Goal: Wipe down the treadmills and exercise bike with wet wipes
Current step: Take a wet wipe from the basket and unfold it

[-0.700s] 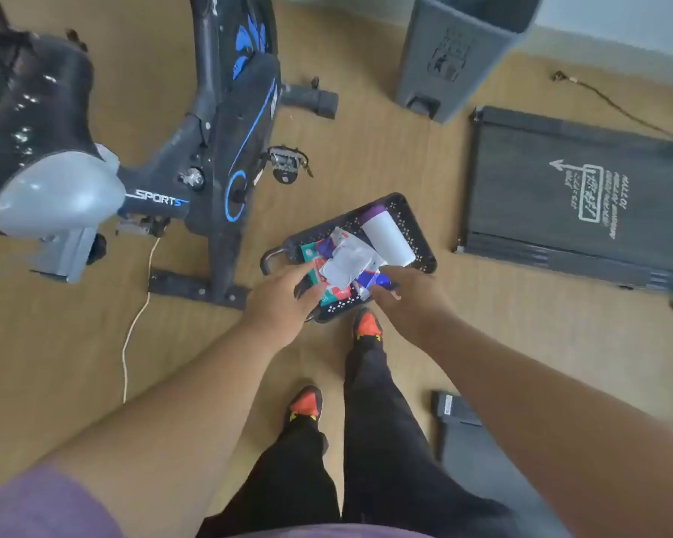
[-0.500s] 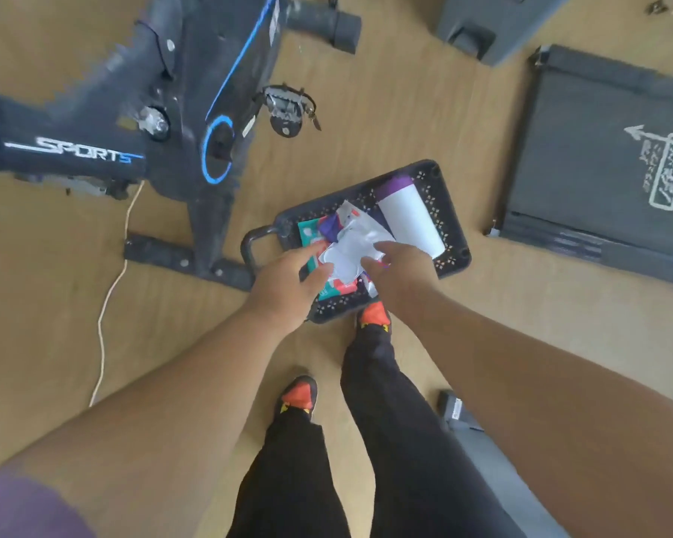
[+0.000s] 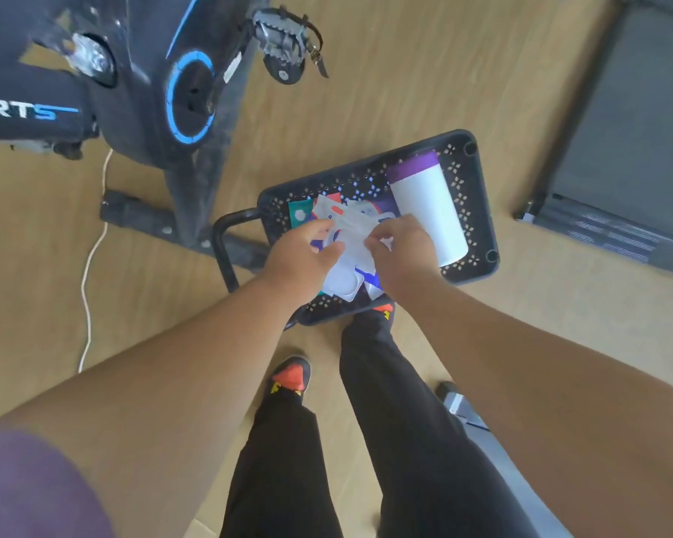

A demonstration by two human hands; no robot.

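Plainly, both hands work over the black perforated basket (image 3: pixel 478 211) that sits on the wooden floor (image 3: pixel 405 91), just in front of the person's feet. The left hand (image 3: pixel 300 254) curls round the near-left side of a white wet-wipe pack (image 3: pixel 346 242), thumb on top, steadying it above the basket's left half. The right hand (image 3: pixel 401 246) pinches at the pack's top from the right side, fingers bent inward; whether it has hold of a wipe's corner or of the pack's flap is, I think, too blurred to tell. Both forearms reach down and forward from the bottom corners of the view, wrists close together.

A white canister with a purple lid (image 3: pixel 428 207) lies on its side along the basket's right edge, just beside the right hand. More coloured packets (image 3: pixel 302 213) lie under the pack near the basket's far-left corner.

The exercise bike (image 3: pixel 164 91) stands beyond the basket to the left, its base bar near the basket's handle (image 3: pixel 226 242). One treadmill (image 3: pixel 630 130) lies flat at the far right, well apart from the hands.

The risk from here is a bunched pull: if the left hand's grip is loose, the whole pack may lift with the wipe, or several wipes may come out in a clump. A sideways tug could also knock the canister.
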